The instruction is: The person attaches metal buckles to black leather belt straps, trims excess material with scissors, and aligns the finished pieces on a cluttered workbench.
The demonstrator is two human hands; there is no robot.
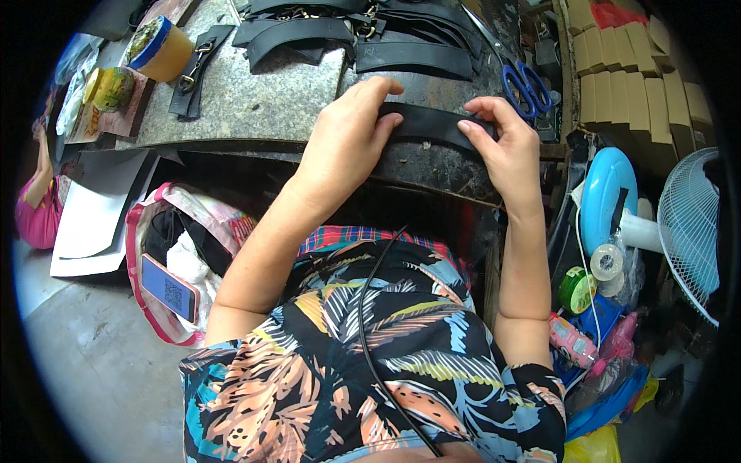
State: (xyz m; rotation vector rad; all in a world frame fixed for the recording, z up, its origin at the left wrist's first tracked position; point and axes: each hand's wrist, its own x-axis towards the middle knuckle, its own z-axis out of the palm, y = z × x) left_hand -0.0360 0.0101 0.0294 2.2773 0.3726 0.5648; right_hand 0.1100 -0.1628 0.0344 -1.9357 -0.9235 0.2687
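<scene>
A curved black strap [430, 126], like leather, lies across the dark front part of the worktable. My left hand [347, 135] has its thumb and fingers around the left end of this strap. At the other end, my right hand [505, 145] holds it between thumb and bent forefinger. Just beyond, more black straps [417, 57] lie in a pile, some with brass-coloured metal clips. Off to the left is a separate black strap with a buckle [199, 71]. Blue-handled scissors [526, 89] rest close to my right hand.
On the table's left stand a tub with a blue rim [160, 50] and a yellow-green jar [110, 90]. Below sits a bag [139, 255] with a phone [170, 287]. Stacked brown cardboard pieces [629, 92] and a blue-and-white fan [617, 197] are at right.
</scene>
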